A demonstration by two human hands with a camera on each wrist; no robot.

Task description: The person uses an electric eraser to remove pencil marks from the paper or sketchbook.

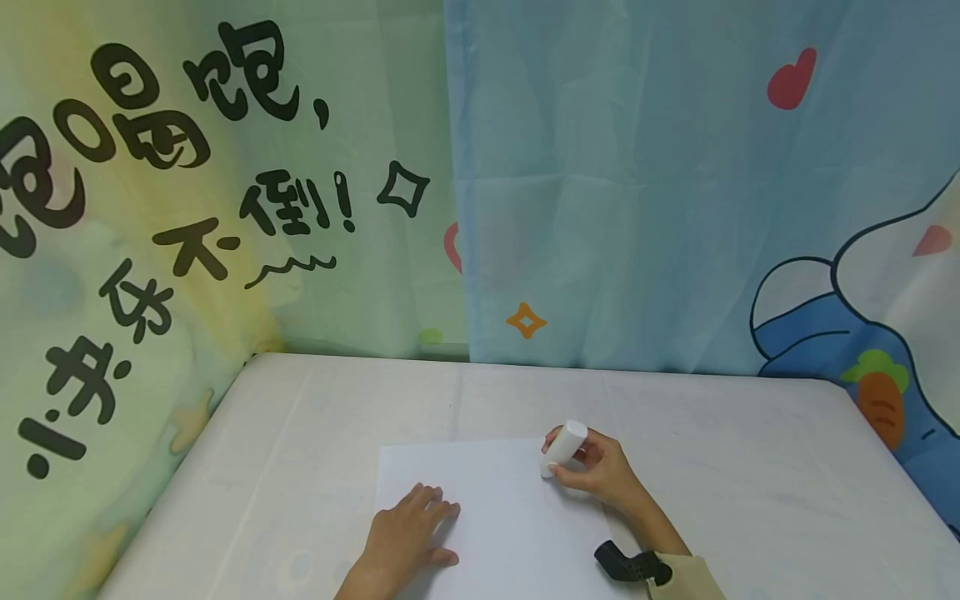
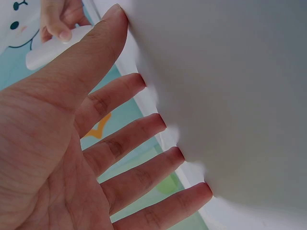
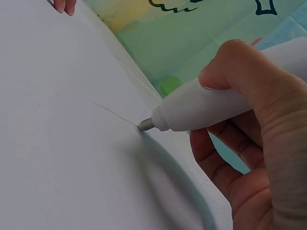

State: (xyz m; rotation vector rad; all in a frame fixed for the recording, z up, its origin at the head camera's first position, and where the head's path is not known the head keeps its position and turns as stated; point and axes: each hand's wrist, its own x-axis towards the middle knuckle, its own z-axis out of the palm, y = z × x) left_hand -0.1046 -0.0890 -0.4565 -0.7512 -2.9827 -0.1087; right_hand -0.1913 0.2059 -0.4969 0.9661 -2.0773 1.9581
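Note:
A thick white pen-shaped electric eraser is in my right hand, gripped between thumb and fingers and tilted. In the right wrist view its narrow grey tip meets the white paper at one end of a thin faint line. On the left part of the sheet rests my left hand, fingers spread and holding nothing. The left wrist view shows its fingertips touching the paper.
The paper lies on a white-covered table. Behind stand a green printed curtain with black characters and a blue curtain. A black strap-like piece sits at my right wrist by a beige sleeve.

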